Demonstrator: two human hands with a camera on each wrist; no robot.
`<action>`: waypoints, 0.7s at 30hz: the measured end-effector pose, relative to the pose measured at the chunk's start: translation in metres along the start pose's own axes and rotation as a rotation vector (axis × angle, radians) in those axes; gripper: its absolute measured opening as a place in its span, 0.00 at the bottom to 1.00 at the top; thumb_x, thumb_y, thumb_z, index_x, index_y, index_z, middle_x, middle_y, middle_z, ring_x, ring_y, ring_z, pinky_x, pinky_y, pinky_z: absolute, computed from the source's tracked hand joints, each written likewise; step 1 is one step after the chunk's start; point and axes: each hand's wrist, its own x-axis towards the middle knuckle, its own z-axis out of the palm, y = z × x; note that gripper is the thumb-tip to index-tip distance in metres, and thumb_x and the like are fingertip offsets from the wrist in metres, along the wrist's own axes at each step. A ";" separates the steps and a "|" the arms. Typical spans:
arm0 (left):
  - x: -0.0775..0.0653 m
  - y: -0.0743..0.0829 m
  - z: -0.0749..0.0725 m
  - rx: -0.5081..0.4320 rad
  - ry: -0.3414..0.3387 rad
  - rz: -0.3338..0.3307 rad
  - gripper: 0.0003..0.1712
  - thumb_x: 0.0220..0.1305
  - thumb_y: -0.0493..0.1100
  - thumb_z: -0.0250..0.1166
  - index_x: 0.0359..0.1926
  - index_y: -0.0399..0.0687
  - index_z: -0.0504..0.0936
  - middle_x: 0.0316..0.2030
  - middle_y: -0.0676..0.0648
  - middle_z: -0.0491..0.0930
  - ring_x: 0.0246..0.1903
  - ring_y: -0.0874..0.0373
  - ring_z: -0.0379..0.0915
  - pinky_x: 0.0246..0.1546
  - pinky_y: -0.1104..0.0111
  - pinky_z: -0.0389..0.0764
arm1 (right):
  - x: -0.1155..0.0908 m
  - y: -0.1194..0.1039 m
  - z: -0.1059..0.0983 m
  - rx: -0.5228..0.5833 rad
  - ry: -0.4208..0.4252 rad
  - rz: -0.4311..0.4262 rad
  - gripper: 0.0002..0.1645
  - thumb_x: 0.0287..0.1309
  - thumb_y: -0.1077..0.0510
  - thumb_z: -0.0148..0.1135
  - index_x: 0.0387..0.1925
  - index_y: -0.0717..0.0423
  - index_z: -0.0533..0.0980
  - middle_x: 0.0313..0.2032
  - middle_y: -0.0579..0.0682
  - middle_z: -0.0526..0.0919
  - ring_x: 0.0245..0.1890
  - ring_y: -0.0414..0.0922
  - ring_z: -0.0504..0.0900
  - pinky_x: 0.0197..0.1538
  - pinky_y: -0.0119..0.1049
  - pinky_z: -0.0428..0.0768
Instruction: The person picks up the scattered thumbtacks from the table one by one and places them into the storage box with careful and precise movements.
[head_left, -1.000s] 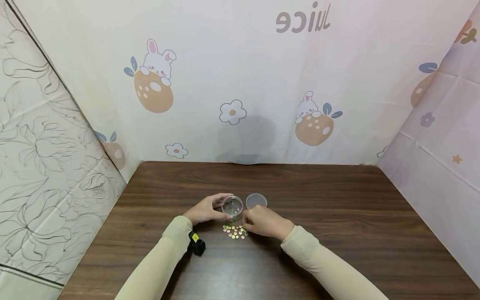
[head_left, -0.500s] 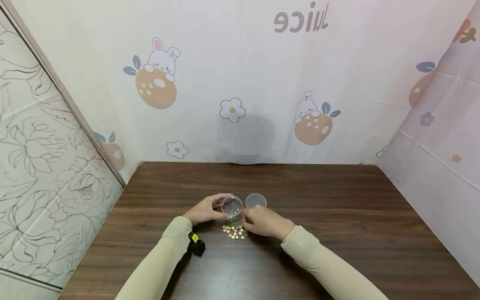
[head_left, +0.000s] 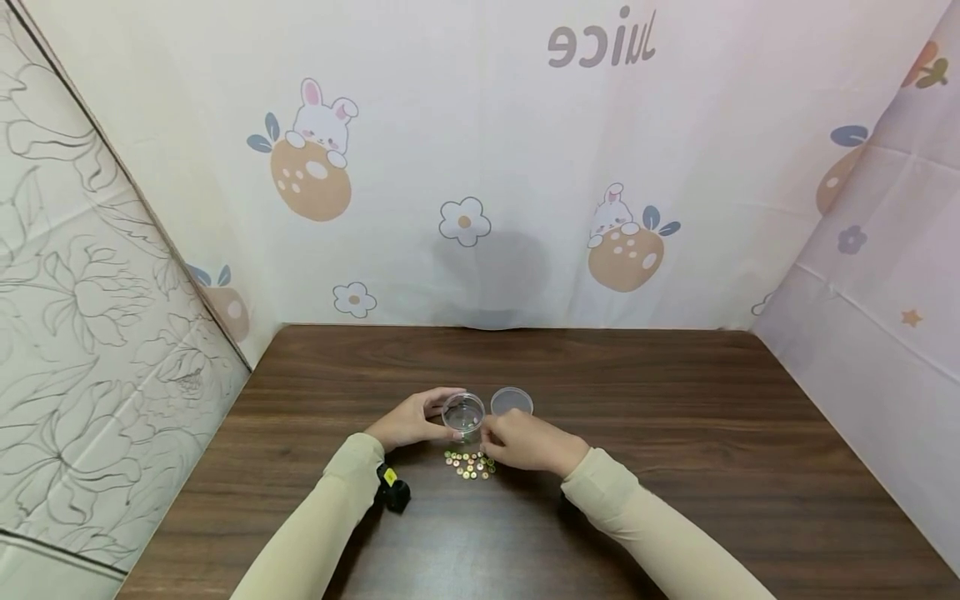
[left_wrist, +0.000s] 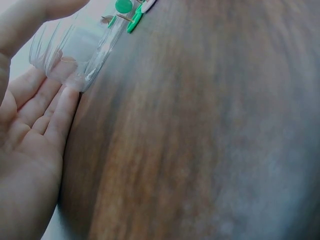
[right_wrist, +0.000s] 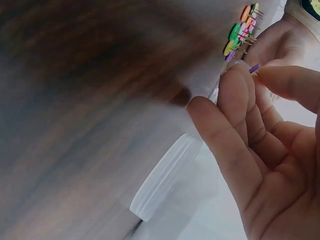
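Note:
In the head view my left hand (head_left: 412, 418) holds a clear round plastic jar (head_left: 463, 414), thumb on the near side and fingers on the far side. The jar stands upright on the table, and small specks show through its wall. My right hand (head_left: 528, 442) is just right of the jar. In the right wrist view its thumb and index finger pinch a purple thumbtack (right_wrist: 255, 68). Several coloured thumbtacks (head_left: 470, 465) lie in front of the jar; many in the right wrist view have their points up. Green tacks (left_wrist: 123, 6) appear by the jar in the left wrist view.
A clear round lid (head_left: 512, 401) lies behind the right hand, to the right of the jar. A black wrist camera (head_left: 395, 492) hangs under the left wrist. The brown wooden table (head_left: 675, 383) runs back to a printed curtain (head_left: 525, 167).
My right hand has shifted very slightly left, its fingertips at the jar's near right side. The left hand and the jar have stayed in place.

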 end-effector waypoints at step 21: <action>0.005 -0.022 -0.001 -0.011 0.020 -0.023 0.42 0.51 0.46 0.72 0.67 0.55 0.64 0.62 0.52 0.67 0.60 0.56 0.62 0.61 0.50 0.66 | 0.012 -0.004 -0.009 -0.019 0.211 0.034 0.05 0.61 0.57 0.57 0.28 0.47 0.74 0.19 0.36 0.73 0.17 0.31 0.68 0.21 0.26 0.72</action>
